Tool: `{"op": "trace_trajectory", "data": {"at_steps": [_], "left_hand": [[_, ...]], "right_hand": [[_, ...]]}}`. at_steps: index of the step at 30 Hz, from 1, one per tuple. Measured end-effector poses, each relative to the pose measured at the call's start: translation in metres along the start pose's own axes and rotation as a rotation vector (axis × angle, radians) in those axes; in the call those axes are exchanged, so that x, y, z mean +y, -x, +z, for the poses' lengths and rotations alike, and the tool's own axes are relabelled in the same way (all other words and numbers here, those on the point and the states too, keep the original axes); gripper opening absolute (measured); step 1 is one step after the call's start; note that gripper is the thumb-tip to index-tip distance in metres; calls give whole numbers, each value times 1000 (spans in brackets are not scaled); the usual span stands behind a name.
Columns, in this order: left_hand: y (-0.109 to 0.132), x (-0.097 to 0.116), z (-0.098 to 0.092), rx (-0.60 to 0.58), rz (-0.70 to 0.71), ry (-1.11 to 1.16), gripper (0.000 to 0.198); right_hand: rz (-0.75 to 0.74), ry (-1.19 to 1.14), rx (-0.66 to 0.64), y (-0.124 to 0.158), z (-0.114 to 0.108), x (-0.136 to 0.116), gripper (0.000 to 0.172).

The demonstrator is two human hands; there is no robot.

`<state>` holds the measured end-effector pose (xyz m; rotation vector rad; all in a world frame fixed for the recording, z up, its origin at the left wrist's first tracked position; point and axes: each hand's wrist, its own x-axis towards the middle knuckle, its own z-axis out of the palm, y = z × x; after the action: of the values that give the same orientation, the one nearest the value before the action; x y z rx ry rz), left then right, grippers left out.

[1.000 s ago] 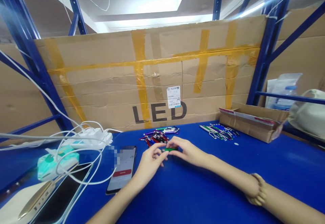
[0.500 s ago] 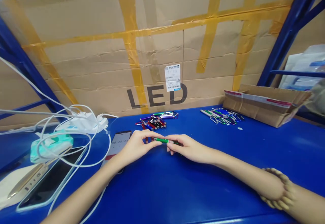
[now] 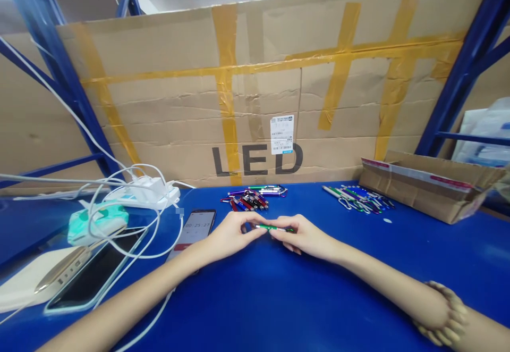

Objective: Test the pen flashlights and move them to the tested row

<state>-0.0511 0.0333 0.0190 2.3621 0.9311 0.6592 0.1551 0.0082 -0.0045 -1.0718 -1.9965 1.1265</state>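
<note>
Both hands meet over the blue table [image 3: 303, 299], pinching a small green keychain flashlight [image 3: 269, 228] held level between them. My left hand [image 3: 235, 232] grips its left end with fingertips closed. My right hand [image 3: 305, 235] grips the right end, fingers curled around it. Just behind the hands lies a pile of several coloured keychain flashlights [image 3: 251, 199]. A second group of them [image 3: 358, 198] lies farther right.
A phone showing a timer [image 3: 195, 227] lies left of my left hand. White cables, a power strip [image 3: 147, 192], a teal item [image 3: 98, 221] and a dark tablet [image 3: 91, 275] crowd the left. An open cardboard box [image 3: 422, 184] stands right. A taped cardboard wall marked LED [image 3: 258, 102] closes the back.
The view has shifted up and down while both hands stayed on the green flashlight. It was first hidden among the fingers and now shows stretched out between the two hands.
</note>
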Motion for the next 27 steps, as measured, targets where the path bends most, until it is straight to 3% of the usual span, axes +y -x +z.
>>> {"op": "trace_trajectory", "data": {"at_steps": [4,9,14,18,20,23,27], "left_hand": [[12,-8,-5,-59,-1,26,31],[29,-10,-12,-39,-98,-37,24],[43,10,-23,-135,-20,-270,19],[56,32,-22,-164,-78,-466,23],[68,36,-13,-99,-216,-657,27],[96,29,3,99,-479,-996,36],[136,15,5,284,-564,-1158,62]], "right_hand": [[15,108,70,-2,0,2,57],[-64,189,102,-3,8,-6,47],[-118,208,94,-4,14,-10,39],[-127,267,217,-7,7,-2,37],[-131,277,302,-8,4,1,37],[-147,296,357,-7,5,1,36],[-197,311,318,-3,9,-1,33]]}}
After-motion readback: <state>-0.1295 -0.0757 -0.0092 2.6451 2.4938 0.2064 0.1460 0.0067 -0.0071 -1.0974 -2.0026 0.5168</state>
